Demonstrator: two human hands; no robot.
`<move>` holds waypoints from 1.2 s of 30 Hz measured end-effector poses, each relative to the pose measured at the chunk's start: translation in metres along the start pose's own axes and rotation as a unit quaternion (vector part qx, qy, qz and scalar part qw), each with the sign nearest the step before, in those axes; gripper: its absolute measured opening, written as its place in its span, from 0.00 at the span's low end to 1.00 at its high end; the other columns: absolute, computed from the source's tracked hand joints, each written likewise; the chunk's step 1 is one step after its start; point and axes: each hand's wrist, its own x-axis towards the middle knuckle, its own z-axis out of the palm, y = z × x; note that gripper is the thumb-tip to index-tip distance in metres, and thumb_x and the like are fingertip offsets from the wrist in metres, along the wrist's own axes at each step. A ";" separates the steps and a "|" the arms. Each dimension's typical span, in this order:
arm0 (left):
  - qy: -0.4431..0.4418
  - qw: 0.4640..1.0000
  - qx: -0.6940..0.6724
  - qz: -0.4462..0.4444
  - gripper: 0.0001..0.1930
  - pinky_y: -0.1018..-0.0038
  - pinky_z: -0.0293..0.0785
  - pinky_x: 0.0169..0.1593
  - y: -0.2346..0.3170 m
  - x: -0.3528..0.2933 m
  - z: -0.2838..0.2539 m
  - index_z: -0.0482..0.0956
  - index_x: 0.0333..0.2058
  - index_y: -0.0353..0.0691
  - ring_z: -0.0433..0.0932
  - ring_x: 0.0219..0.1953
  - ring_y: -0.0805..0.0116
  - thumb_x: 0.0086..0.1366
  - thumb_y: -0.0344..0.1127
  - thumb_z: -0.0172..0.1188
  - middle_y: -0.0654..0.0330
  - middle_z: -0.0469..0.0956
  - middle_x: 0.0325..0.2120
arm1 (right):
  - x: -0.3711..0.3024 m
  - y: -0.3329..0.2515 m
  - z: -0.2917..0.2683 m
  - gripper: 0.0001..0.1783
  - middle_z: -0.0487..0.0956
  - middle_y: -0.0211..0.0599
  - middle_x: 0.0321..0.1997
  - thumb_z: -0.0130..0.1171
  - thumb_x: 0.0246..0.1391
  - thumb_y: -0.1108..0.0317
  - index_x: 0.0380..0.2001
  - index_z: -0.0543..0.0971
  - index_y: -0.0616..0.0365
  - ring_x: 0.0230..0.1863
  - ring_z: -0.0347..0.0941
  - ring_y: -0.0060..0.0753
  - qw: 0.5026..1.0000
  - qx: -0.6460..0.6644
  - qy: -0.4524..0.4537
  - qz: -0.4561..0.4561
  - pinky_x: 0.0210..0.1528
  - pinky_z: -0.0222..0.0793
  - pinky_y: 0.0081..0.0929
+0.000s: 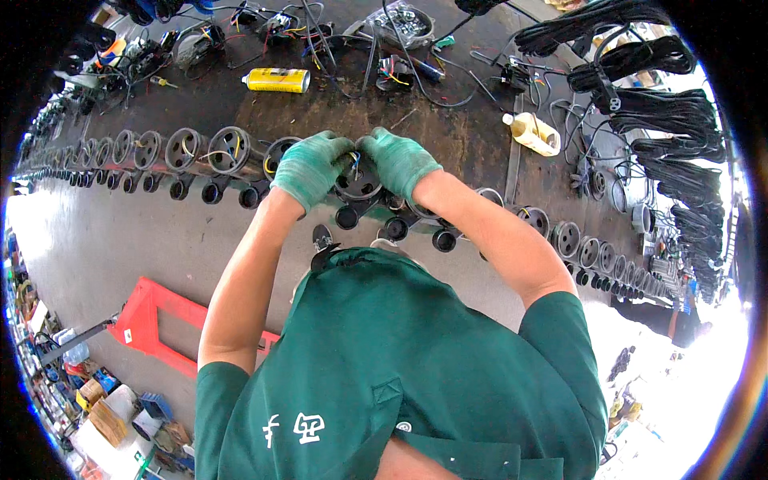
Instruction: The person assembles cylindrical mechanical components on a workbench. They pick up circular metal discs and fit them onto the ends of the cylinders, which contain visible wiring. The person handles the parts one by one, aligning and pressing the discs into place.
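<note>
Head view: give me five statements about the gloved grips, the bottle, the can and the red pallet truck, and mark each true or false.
1. The person's left grip and right grip are both gloved in green. True.
2. The two grips are far apart, at opposite ends of the row. False: they are close together at one round spoked housing.
3. The yellow spray can lies on its side on the workbench. True.
4. The cream bottle is left of the yellow spray can. False: the cream bottle is to its right.
5. The red pallet truck stands on the workbench. False: the red pallet truck is on the floor.
</note>
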 end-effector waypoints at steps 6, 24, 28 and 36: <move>0.023 0.999 0.031 0.037 0.18 0.55 0.77 0.51 0.013 -0.001 -0.011 0.82 0.51 0.41 0.79 0.48 0.43 0.62 0.34 0.65 0.47 0.80 0.47 | -0.027 0.022 -0.012 0.25 0.79 0.51 0.55 0.57 0.59 0.70 0.61 0.75 0.56 0.56 0.78 0.56 0.986 0.010 0.164 -0.042 0.56 0.77 0.47; -0.221 0.953 0.208 0.005 0.53 0.52 0.66 0.71 0.078 0.021 0.000 0.66 0.70 0.53 0.67 0.68 0.43 0.45 0.47 0.82 0.51 0.63 0.71 | -0.170 0.064 -0.004 0.24 0.81 0.50 0.46 0.66 0.55 0.67 0.56 0.79 0.55 0.45 0.79 0.59 0.963 0.120 0.239 0.025 0.47 0.77 0.47; -0.074 0.968 0.214 0.111 0.55 0.49 0.64 0.71 0.110 0.022 0.017 0.63 0.72 0.53 0.67 0.69 0.43 0.45 0.53 0.80 0.49 0.64 0.70 | -0.175 0.064 -0.009 0.21 0.81 0.48 0.44 0.65 0.57 0.64 0.53 0.80 0.54 0.45 0.79 0.58 0.953 0.128 0.272 0.030 0.47 0.77 0.48; -0.120 0.991 0.007 0.055 0.49 0.55 0.72 0.65 0.135 0.031 0.062 0.66 0.70 0.46 0.75 0.61 0.43 0.48 0.44 0.77 0.43 0.71 0.62 | -0.179 0.082 -0.025 0.17 0.82 0.47 0.44 0.63 0.58 0.64 0.51 0.82 0.52 0.45 0.80 0.56 0.956 0.087 0.279 0.009 0.47 0.78 0.47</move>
